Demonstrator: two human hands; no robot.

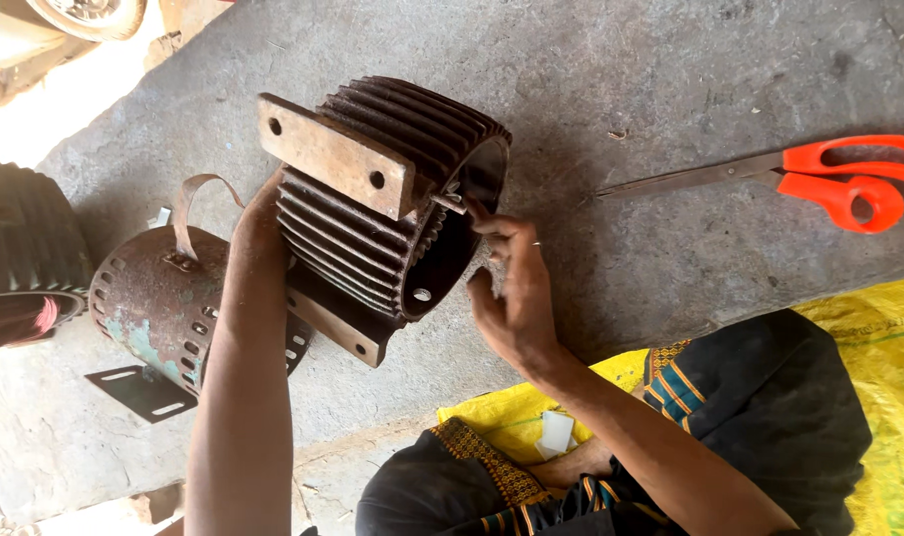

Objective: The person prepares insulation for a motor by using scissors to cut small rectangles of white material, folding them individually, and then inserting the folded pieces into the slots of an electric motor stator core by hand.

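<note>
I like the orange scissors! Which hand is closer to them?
Right. The right hand is at the finned motor housing's open rim, on the scissors' side; the left hand is behind the housing, farther off.

Yellow woven sack (884, 337) lying flat on concrete floor (670, 79) at lower right edge, partly under person's legs; no labels, signs, screens showing.
</note>
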